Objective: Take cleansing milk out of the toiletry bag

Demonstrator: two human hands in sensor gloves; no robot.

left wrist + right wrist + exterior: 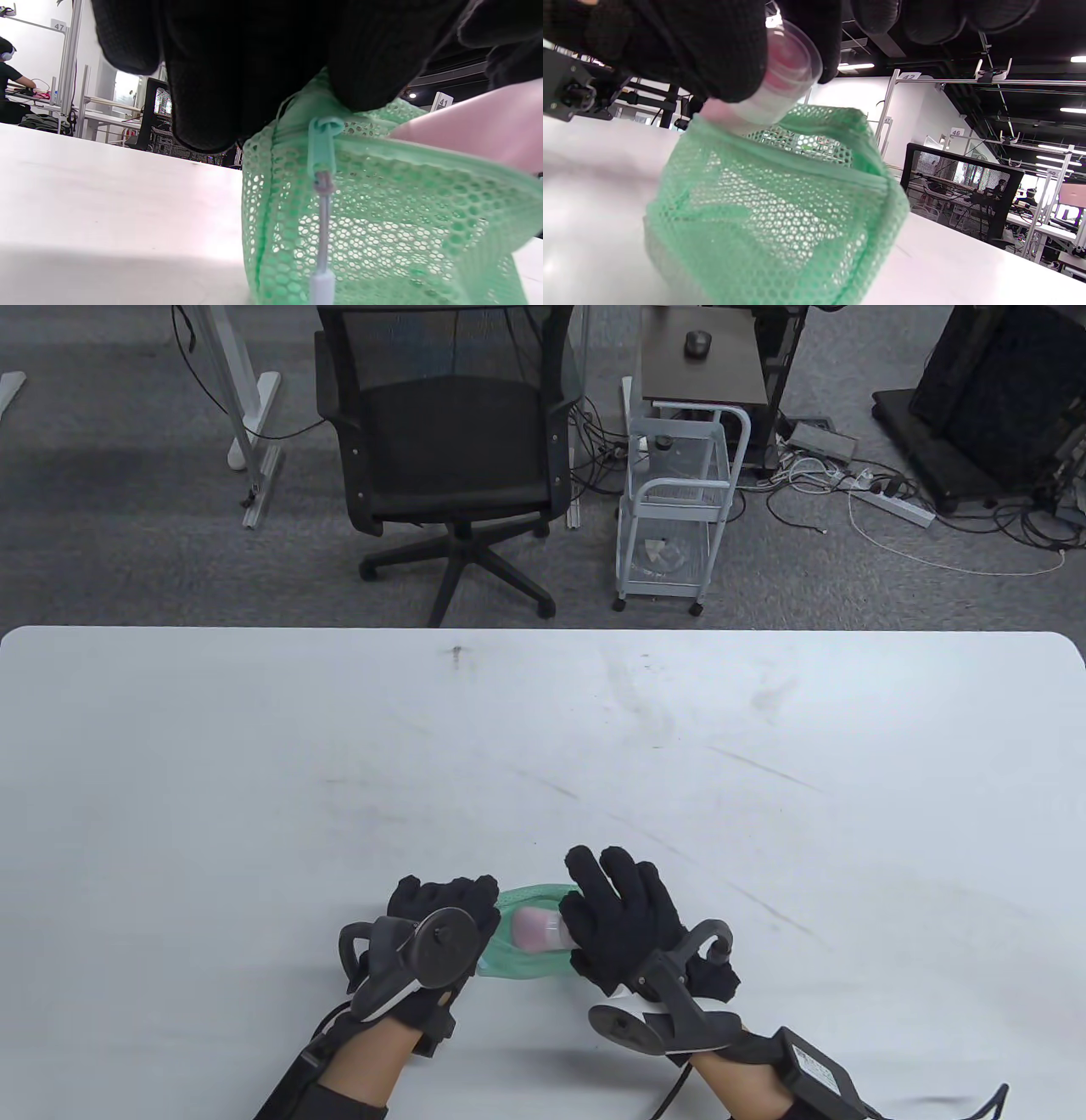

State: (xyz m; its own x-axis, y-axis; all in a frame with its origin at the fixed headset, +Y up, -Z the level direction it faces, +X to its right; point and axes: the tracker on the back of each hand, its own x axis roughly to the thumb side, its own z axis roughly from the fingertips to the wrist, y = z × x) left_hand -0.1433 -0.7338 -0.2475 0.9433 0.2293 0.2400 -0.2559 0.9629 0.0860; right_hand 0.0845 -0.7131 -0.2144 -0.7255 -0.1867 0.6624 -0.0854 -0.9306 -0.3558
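A green mesh toiletry bag lies near the table's front edge between my hands. A pink cleansing milk bottle with a clear cap sticks out of its open top. My right hand grips the bottle's cap end; in the right wrist view the fingers hold the clear cap above the bag. My left hand holds the bag's left edge; in the left wrist view its fingers pinch the mesh near the zipper pull, with the pink bottle at right.
The white table stretches wide beyond the bag. A black office chair and a white wire cart stand on the floor past the far edge.
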